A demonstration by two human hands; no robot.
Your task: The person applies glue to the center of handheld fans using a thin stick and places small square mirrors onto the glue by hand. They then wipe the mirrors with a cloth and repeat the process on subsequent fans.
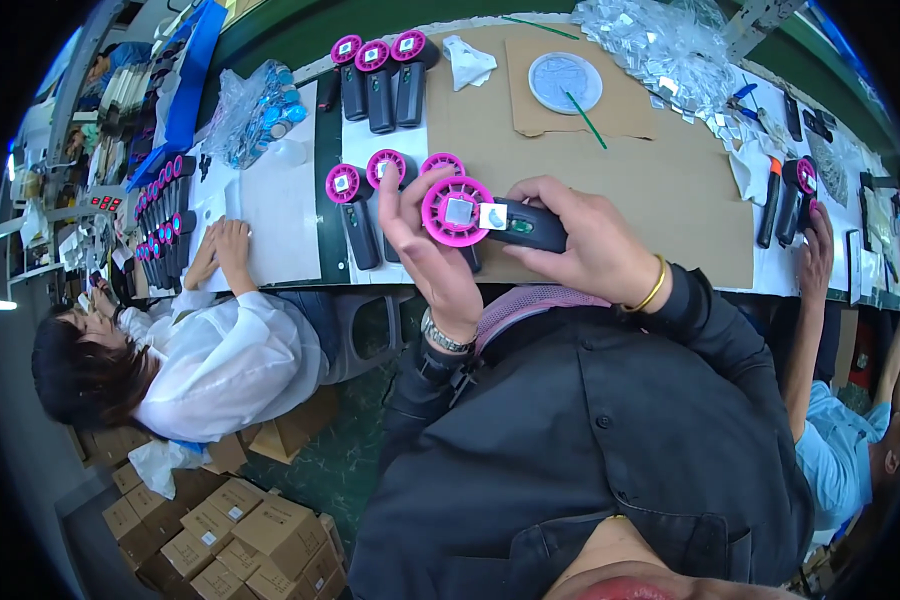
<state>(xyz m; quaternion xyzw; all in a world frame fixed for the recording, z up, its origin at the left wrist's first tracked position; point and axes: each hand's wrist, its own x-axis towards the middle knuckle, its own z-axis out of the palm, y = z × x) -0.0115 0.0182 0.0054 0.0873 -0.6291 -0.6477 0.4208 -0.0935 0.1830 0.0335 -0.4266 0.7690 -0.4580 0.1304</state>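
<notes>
While the right hand (602, 243) grasps the handle (543, 231) of a fan (516, 236), digits on its far and near edges, the pink head (457, 239) points left, toward the left hand (435, 262). Long axis: roughly left-right, handle end slightly nearer the body. Fan is held up over the near part of the table (282, 235), between both hands. Right is wrapped on the handle; left is just beside the head's left rim and is the nearer one to the head, fingers extended and loosely curved, not clenched. Can't tell if left fingertips touch the rim. Silver square (459, 211) sits mid-head; white square (493, 217) is right of it, where head meets handle. More fans: near group (359, 236) beyond the left hand, partly hidden by it; back group (380, 98) farther off, heads away from the body. Cardboard (660, 205) to their right, dish (558, 78) toward its back.
</notes>
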